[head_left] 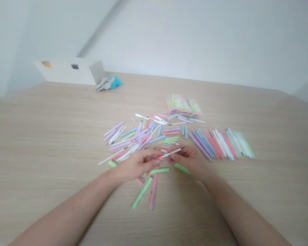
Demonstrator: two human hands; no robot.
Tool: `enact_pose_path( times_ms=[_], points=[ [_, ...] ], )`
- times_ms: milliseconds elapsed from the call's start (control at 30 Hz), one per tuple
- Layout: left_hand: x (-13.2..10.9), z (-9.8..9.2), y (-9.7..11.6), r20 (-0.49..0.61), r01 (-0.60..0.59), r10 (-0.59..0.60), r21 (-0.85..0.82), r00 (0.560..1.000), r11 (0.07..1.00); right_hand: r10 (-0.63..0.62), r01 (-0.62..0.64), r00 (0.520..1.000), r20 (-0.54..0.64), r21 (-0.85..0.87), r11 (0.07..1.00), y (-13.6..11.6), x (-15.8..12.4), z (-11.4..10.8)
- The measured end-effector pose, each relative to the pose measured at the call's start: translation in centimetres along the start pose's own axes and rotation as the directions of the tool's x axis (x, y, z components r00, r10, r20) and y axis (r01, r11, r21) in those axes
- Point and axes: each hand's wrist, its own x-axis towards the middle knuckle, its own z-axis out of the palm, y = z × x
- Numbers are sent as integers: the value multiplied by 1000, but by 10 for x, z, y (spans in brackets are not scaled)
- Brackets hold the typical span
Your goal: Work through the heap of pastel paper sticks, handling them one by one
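Note:
Both of my hands meet over the middle of the table around a thin white pencil-like stick (172, 152) with a dark point. My left hand (137, 163) pinches its left end, where a pink piece shows at the fingertips. My right hand (191, 159) has thumb and fingers closed on the stick closer to its point. Beneath and in front of the hands lie a light green tube (142, 193), a pink tube (153, 192) and another green piece (159, 171). A loose pile of pastel tubes (143, 135) and white dark-tipped sticks spreads just beyond my left hand.
To the right, a row of pastel sticks (222, 145) lies side by side. Stacked pink-and-green packets (183, 105) lie behind the pile. Farther back left are a white box (69, 73) and a crumpled grey-and-blue glove or cloth (109, 83), near the wall.

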Motion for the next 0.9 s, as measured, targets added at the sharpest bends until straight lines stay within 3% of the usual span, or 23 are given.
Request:
enact_pose_path(
  times_ms=[100, 267, 333, 433, 533, 667, 767, 900],
  points=[
    [1, -1, -1, -58, -13, 14, 7, 998, 1000, 14, -14, 1000, -6, 37, 999, 4, 1, -2],
    [4, -8, -17, -209, 8, -28, -97, 978, 995, -4, 32, 988, -152, 181, 983, 5, 5, -22],
    [5, -9, -21, -201, 10, -43, -164, 979, 986, -47, 65, 962, -269, 57, 996, 5, 7, -29],
    [6, -9, -19, -204, 3, -48, -217, 978, 976, -199, 37, 909, -365, -406, 913, 8, 11, -32],
    [7, -9, -13, -224, 1, -57, -245, 973, 969, -296, 47, 929, -224, -720, 692, 11, 12, -28],
    [7, -10, -9, -241, 24, -93, -272, 966, 962, -319, 161, 948, -9, -849, 504, 12, 12, -24],
    [7, -10, -9, -257, 28, -102, -278, 961, 960, -306, 158, 952, 18, -884, 439, 13, 13, -24],
    [8, -10, -6, -299, 32, -122, -290, 947, 957, -287, 142, 958, 16, -895, 424, 14, 14, -24]
  ],
)
